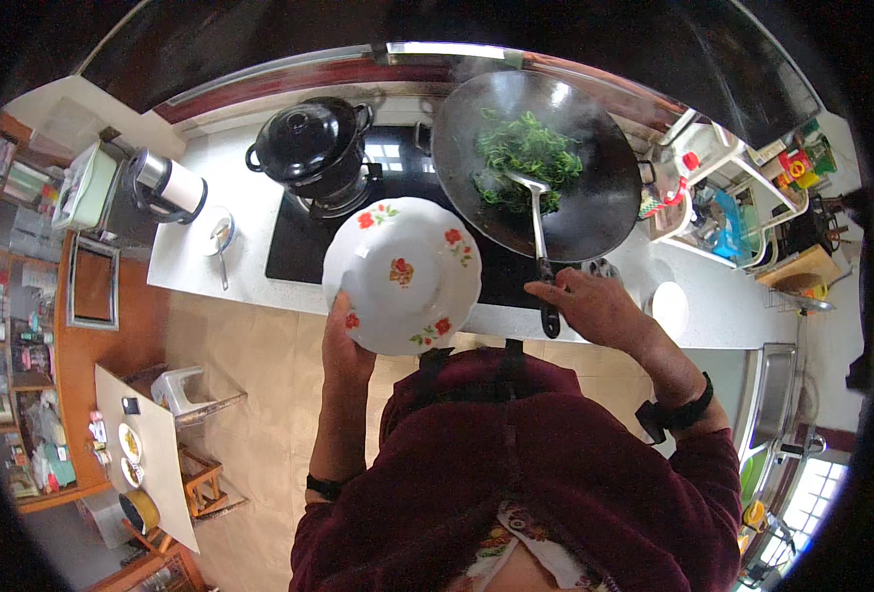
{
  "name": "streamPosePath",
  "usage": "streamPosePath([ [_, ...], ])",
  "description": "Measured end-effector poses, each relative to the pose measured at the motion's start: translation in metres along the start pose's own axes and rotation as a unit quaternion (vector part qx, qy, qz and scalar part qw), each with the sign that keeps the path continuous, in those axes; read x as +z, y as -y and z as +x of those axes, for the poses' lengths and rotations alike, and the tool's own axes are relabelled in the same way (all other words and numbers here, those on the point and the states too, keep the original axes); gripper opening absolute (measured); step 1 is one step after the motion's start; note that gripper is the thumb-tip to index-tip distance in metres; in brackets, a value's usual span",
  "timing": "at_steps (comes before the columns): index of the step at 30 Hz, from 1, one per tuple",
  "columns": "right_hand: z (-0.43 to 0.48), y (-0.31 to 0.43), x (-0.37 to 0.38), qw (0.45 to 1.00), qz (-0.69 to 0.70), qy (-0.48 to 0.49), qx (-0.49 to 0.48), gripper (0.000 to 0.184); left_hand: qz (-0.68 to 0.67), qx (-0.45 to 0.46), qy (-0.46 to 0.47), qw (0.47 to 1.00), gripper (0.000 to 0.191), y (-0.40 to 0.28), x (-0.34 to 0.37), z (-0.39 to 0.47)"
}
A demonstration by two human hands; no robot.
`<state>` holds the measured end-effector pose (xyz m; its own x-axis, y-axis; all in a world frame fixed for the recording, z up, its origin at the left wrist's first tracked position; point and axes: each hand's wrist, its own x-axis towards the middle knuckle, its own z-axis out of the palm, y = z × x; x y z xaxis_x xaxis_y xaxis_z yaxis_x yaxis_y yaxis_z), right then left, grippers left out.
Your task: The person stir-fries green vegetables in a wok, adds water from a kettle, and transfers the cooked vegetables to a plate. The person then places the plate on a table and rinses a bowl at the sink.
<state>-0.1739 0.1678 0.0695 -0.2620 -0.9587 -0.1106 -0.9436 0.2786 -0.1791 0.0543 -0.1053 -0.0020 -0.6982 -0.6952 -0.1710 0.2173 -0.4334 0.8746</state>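
A white plate with red flowers and a scalloped rim (pixel 422 259) is gripped at its lower left edge by my left hand (pixel 344 344). Nothing lies on the plate. My right hand (pixel 600 307) has hold of the black handle of a metal wok spatula (pixel 538 229). The spatula's blade touches cooked leafy greens (pixel 529 148), heaped towards the middle of a large dark wok (pixel 607 177). Haze hangs over the wok. The plate is in front of the stove, left of the wok and below a black lidded pot (pixel 311 140).
A black glass cooktop (pixel 300 248) is set into the white counter (pixel 248 277). To the left are an electric kettle (pixel 167 185) and a small dish with a spoon (pixel 217 233). At right stand a white rack with bottles (pixel 733 192) and a white round item (pixel 670 307).
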Motion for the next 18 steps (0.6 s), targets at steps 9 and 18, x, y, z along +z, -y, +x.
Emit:
streamPosePath([
  [9, -0.006, -0.046, -0.027, 0.947, 0.074, -0.312, 0.026, 0.013, -0.052, 0.026, 0.006, 0.998, 0.053, 0.001, -0.037, -0.008],
  [18, -0.047, -0.160, -0.097, 0.717, 0.421, -0.429, 0.352, 0.029, -0.075, 0.002, -0.058, 0.995, 0.050, 0.000, -0.041, -0.021],
])
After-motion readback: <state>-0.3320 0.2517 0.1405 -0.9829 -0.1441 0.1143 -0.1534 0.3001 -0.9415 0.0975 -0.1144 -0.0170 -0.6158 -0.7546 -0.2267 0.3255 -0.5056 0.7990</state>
